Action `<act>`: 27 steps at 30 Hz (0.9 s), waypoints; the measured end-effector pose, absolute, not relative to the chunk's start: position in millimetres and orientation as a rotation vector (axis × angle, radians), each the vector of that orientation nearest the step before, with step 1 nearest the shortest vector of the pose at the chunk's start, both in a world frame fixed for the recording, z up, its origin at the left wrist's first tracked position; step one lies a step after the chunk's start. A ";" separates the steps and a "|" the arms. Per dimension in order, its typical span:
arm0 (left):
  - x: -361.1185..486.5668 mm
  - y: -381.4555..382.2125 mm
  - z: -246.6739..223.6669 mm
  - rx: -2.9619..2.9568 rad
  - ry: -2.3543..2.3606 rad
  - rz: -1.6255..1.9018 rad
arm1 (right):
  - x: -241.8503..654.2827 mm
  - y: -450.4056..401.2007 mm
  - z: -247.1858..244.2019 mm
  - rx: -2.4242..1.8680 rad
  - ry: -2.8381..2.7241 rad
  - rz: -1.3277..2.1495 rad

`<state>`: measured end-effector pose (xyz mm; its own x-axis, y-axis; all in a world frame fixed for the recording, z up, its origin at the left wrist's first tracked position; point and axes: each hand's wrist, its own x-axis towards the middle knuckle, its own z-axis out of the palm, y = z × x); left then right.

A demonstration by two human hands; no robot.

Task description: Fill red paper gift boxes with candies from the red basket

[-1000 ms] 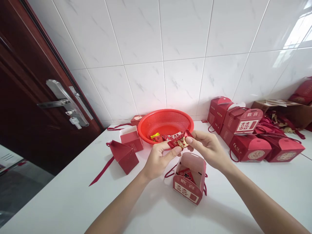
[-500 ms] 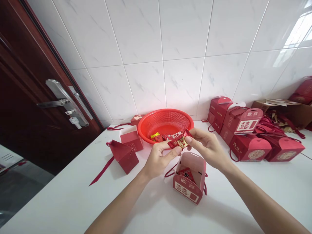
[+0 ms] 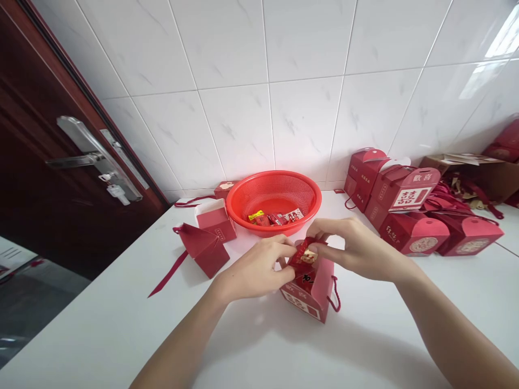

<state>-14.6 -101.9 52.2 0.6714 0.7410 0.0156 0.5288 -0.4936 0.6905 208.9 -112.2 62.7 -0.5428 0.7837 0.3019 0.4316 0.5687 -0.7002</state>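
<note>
A small red-and-gold candy packet is pinched between both hands at the mouth of an open red gift box. My left hand closes its fingers on the packet's left end, beside the box's left side. From the right, my right hand grips the other end between thumb and fingers. Inside the box a red wrapper with black lettering partly shows. A dark red cord handle hangs at the box's right side; its left side is hidden behind my left hand.
Behind the hands, a red plastic basket holds several wrapped sweets. Two red boxes, one pointed with a ribbon, stand left. Several red gift boxes and a cardboard carton sit right. A tiled wall closes the back.
Both hands have lowered the candy packet from in front of the basket down to the open box's mouth. The camera view has shifted slightly, with background things appearing higher.
</note>
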 end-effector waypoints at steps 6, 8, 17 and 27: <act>-13.4 -105.9 53.3 2.279 1.030 0.327 | 205.3 -116.5 60.1 -1.093 -2.369 0.576; -12.6 -108.2 53.4 2.249 1.031 0.279 | 206.0 -116.5 60.0 -1.143 -2.449 0.543; -12.6 -127.4 56.6 2.198 1.140 0.223 | 209.6 -118.9 60.3 -1.317 -2.649 0.459; -11.1 -134.2 55.9 2.212 1.166 0.285 | 209.3 -119.9 55.9 -1.212 -2.721 0.360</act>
<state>-11.1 -134.2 55.9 0.5879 0.8038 -0.0905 0.6712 -0.4223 0.6093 209.3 -119.9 55.9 -0.6655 0.7458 0.0309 0.7121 0.6467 -0.2733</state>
